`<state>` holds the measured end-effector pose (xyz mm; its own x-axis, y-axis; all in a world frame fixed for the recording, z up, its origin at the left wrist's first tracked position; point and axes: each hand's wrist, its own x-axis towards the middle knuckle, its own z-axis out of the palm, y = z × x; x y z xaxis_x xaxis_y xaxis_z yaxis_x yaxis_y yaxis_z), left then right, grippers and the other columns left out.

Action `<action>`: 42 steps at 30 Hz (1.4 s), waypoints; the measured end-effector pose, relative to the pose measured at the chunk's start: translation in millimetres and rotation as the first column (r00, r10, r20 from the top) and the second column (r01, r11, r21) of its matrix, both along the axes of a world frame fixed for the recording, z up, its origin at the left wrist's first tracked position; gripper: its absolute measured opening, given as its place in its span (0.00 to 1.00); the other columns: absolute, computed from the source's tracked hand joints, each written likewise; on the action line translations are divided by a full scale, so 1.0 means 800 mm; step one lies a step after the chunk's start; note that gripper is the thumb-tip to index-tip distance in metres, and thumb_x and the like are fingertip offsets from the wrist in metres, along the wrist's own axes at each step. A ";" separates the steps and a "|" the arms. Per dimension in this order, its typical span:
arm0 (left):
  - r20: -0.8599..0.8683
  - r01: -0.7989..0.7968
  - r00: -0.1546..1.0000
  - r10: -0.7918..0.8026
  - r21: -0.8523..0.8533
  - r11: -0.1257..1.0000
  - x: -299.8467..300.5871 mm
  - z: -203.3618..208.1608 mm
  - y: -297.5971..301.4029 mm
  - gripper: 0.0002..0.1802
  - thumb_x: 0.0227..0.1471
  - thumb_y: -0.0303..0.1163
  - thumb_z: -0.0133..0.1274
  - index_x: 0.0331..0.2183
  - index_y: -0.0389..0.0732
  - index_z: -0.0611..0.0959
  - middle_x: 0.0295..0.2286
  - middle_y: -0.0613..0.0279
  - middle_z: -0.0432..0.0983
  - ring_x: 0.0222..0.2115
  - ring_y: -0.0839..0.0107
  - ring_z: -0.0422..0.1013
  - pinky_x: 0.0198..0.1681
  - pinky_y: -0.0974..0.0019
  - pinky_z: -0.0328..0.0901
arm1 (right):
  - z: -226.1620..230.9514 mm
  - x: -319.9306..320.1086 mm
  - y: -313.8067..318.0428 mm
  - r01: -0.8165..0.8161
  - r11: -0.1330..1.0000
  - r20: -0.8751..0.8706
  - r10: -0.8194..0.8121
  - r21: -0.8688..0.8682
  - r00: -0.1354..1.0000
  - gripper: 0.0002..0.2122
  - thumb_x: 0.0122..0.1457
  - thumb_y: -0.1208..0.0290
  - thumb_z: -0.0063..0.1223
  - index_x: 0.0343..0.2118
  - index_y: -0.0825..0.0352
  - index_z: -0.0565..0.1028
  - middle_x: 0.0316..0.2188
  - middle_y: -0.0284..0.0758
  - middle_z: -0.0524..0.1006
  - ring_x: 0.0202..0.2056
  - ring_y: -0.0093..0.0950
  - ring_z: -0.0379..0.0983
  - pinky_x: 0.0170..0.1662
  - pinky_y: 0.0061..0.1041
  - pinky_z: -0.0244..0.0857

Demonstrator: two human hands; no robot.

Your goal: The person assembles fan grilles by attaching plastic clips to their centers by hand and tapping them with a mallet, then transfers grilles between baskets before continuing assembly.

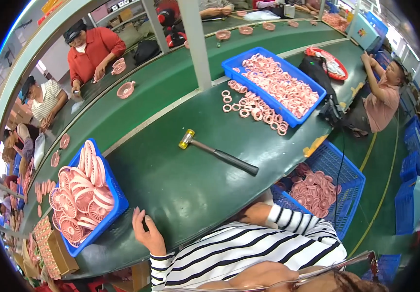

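My left hand (147,232) is at the table's near edge with its fingers raised and apart, holding nothing. Just beyond it to the left stands a blue crate (121,199) heaped with pink round fan grilles (82,194). My right hand (254,213) is low against my body by the table edge, and its fingers are hidden. A mallet (214,152) with a yellow-faced head and black grip lies on the green tabletop (171,185), apart from both hands. Farther back, pink rings (256,111) lie loose beside a blue tray (309,113) full of small pink parts.
Below the table on my right, a blue basket (352,192) holds pink round pieces. A pale post (196,48) rises at the table's far side, before a green conveyor (156,87) carrying pink parts. Co-workers sit beyond it; another person (382,95) is at the right.
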<state>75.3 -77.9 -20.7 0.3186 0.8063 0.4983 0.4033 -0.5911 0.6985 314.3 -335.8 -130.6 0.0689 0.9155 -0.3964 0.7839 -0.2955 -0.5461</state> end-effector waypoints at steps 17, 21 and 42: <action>0.157 -0.081 0.987 0.027 0.353 0.932 -0.033 0.041 0.016 0.10 0.50 0.15 0.49 0.37 0.31 0.81 0.39 0.48 0.78 0.41 0.54 0.75 0.49 0.59 0.66 | 0.206 0.404 0.000 0.488 0.660 0.294 -0.720 0.571 0.629 0.28 0.51 0.53 0.57 0.51 0.68 0.71 0.47 0.51 0.74 0.50 0.44 0.72 0.52 0.37 0.65; 0.147 -0.355 0.934 0.326 0.500 0.790 -0.122 0.070 0.058 0.12 0.50 0.20 0.54 0.40 0.33 0.80 0.40 0.48 0.77 0.43 0.53 0.73 0.49 0.57 0.65 | 0.168 0.446 0.074 0.498 0.725 0.226 -0.648 0.476 0.727 0.25 0.54 0.57 0.51 0.52 0.66 0.70 0.51 0.49 0.72 0.54 0.44 0.67 0.56 0.37 0.61; -0.313 -0.230 0.825 0.471 0.576 0.785 -0.155 0.078 0.110 0.22 0.37 0.52 0.64 0.20 0.44 0.76 0.20 0.63 0.69 0.26 0.62 0.67 0.32 0.59 0.58 | 0.207 0.408 0.067 0.454 0.338 0.269 -0.940 0.825 0.211 0.20 0.53 0.69 0.53 0.51 0.61 0.70 0.48 0.49 0.70 0.49 0.47 0.69 0.48 0.42 0.65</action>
<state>-48.6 9.8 41.8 0.3349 0.5818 0.7412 0.8293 -0.5554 0.0612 640.8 -282.2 34.7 0.7732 0.2650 0.5762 0.5041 -0.8080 -0.3049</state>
